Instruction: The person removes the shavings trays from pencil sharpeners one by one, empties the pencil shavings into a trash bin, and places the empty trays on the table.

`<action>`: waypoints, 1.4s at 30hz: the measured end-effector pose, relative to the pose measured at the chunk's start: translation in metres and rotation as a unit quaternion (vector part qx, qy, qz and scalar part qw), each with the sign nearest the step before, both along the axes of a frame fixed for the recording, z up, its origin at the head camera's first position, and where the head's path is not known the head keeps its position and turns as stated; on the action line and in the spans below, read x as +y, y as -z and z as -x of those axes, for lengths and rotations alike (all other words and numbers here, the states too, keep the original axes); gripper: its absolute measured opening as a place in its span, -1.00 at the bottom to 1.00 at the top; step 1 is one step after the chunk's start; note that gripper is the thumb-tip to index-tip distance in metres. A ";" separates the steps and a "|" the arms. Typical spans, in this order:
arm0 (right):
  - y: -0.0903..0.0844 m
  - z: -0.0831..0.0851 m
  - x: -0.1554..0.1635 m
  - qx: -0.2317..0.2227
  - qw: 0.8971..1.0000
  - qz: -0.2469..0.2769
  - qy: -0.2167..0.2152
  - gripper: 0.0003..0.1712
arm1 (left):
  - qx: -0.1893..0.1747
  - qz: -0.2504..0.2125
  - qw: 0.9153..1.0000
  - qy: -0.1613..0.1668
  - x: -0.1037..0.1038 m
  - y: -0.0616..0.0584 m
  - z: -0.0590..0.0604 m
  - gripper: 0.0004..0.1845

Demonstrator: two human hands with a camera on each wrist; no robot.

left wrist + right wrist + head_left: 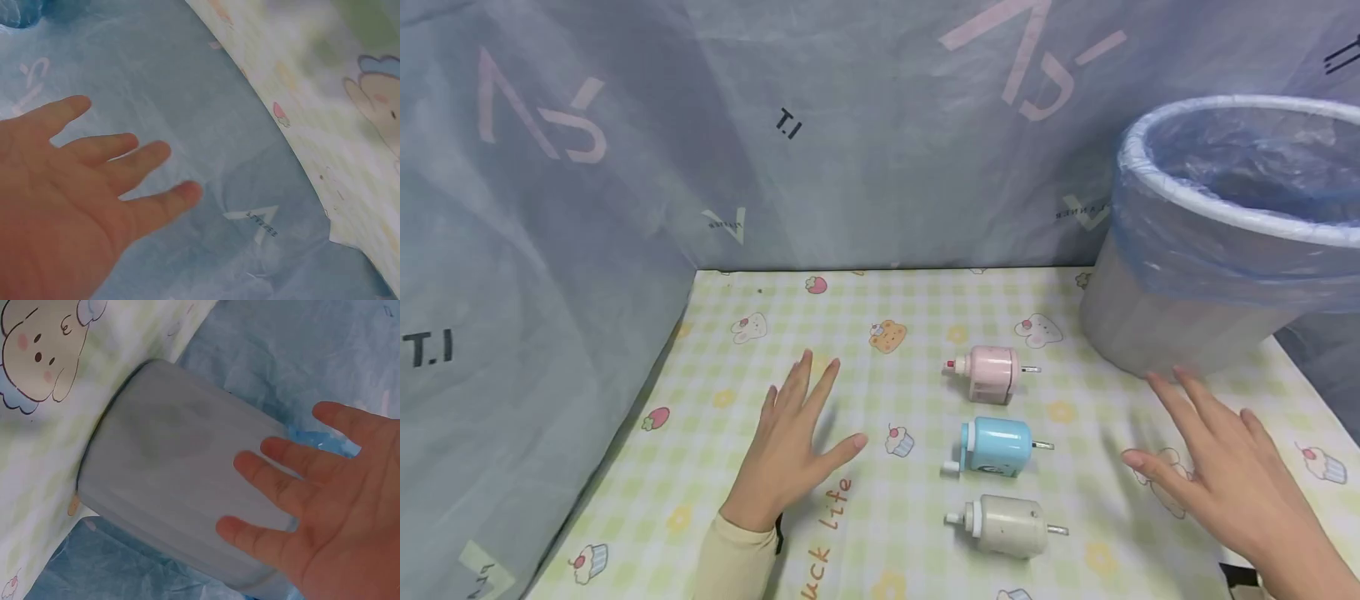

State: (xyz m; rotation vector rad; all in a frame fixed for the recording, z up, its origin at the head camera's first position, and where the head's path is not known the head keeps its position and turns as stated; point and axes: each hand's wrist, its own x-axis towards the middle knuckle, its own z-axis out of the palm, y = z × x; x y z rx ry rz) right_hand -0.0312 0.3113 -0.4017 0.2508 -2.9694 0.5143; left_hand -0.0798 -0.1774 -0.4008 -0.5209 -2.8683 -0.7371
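Head view: three little pencil sharpeners lie in a column mid-bench, pink sharpener at top, blue sharpener in the middle, beige sharpener nearest the person; all on their sides on the checkered bench. Left hand sits at about 9 o'clock from the blue one, well apart, fingers spread and holding nothing; right hand is at roughly 3 o'clock, also flat and empty, a bit blurred. Grey bin with a blue liner stands at 1 o'clock from the sharpeners, just beyond the right fingertips.

Left wrist view: left hand splayed, blue backdrop sheet behind it; no sharpeners in frame.

Right wrist view: right hand with straight fingers in front of the bin; can't tell if they touch.
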 end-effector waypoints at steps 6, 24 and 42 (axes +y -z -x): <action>-0.004 -0.004 -0.006 0.032 0.999 0.024 -0.026 0.18 | 0.056 -0.022 0.998 0.034 0.010 -0.006 -0.005 -0.08; 0.001 -0.018 -0.013 0.029 0.997 0.047 -0.061 0.18 | 0.011 -0.033 0.989 0.145 0.058 -0.009 -0.023 -0.17; 0.012 -0.021 -0.029 0.012 0.995 0.060 -0.074 0.17 | -0.008 -0.005 0.983 0.182 0.079 -0.002 -0.034 -0.20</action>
